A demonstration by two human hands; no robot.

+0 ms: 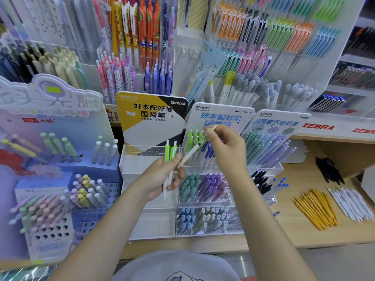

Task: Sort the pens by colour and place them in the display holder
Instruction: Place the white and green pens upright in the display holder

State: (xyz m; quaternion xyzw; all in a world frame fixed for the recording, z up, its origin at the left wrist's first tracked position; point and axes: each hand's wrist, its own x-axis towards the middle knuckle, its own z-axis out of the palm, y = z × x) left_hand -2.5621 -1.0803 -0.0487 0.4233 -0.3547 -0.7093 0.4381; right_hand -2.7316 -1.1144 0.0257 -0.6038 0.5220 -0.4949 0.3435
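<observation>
Head view: left hand (162, 177) grips two green-topped pens (170, 153) upright, near the empty left holder (142, 159). Right hand (225, 151) pinches a third pen (194, 151) by its green end, tilted, tip touching the left fingers. Just behind it, the middle holder's (203, 197) top row holds green pens (193, 136) left, blue (209, 151) right. Risks: the tilted pen could slip during the hand-off; it could land among the blue; the loose left pair might slide.
</observation>
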